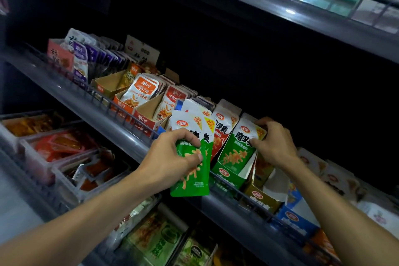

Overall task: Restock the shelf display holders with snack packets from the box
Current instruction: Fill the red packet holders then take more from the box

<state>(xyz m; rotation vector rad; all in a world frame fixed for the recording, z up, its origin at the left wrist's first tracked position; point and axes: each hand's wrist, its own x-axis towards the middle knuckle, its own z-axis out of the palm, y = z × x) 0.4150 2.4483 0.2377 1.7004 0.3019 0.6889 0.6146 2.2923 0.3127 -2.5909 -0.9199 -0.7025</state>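
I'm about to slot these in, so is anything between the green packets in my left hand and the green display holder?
Nothing separate blocks it. The green packets in your left hand hang beside the green holder; your right hand grips its front packet.

Both forearms were bare, with no sleeve in view. The left hand (172,162) and right hand (275,142) wore no gloves, rings or watch; the fingernails were short and plain

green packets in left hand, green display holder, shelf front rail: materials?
Green-and-white snack packets: glossy plastic film, likely; they crease and catch highlights under the left hand.
Green open-top display holder: printed cardboard, white cut edges showing.
Grey shelf front rail: smooth, sheened; metal or plastic, cannot tell.
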